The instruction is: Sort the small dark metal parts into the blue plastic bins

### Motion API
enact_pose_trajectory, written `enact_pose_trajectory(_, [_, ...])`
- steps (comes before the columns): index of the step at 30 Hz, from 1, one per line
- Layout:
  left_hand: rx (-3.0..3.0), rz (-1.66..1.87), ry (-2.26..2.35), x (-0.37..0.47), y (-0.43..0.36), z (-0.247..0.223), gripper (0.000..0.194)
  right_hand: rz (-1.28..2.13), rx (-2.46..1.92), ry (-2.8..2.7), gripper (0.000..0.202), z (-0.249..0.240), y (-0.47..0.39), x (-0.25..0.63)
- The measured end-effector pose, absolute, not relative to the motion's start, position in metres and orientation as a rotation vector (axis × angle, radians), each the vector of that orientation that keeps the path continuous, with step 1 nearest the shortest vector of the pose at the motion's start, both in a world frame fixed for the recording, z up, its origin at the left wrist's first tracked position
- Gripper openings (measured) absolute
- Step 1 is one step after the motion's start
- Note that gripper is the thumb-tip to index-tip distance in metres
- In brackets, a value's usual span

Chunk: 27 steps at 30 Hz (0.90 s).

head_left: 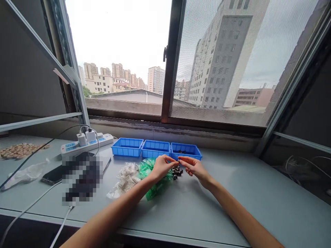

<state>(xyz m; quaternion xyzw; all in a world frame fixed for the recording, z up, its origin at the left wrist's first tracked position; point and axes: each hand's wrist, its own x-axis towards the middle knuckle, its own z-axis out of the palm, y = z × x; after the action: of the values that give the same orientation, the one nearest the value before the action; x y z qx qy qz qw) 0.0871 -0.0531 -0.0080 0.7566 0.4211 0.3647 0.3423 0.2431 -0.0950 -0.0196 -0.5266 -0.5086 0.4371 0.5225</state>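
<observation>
My left hand (pixel 162 166) and my right hand (pixel 196 169) meet fingertip to fingertip above the desk, just in front of the blue bins. Both are closed in a pinch; whatever sits between the fingertips is too small to make out. Under them lies a pile of small dark parts (pixel 177 172). Green plastic bags (pixel 152 191) spread beneath my left hand and wrist, partly hidden by it. To their left is a heap of clear plastic bags (pixel 126 179) with small light-coloured pieces in it. The right-hand blue bin (pixel 198 155) has a few dark parts inside.
Two more blue bins, the left one (pixel 126 151) and the middle one (pixel 155 154), stand in the same row. A white power strip (pixel 106 139) with chargers, a dark phone (pixel 55 172) and cables occupy the left side. Flat wooden pieces (pixel 20 150) lie far left. Behind is a window.
</observation>
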Motion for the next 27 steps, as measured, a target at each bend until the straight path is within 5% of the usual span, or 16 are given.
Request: enact_pose_trajectory(27, [1.711,0.848,1.046,0.085,-0.056,-0.004,0.060,0.980,-1.271,-1.140,0.042,-0.031,-0.085,0.250])
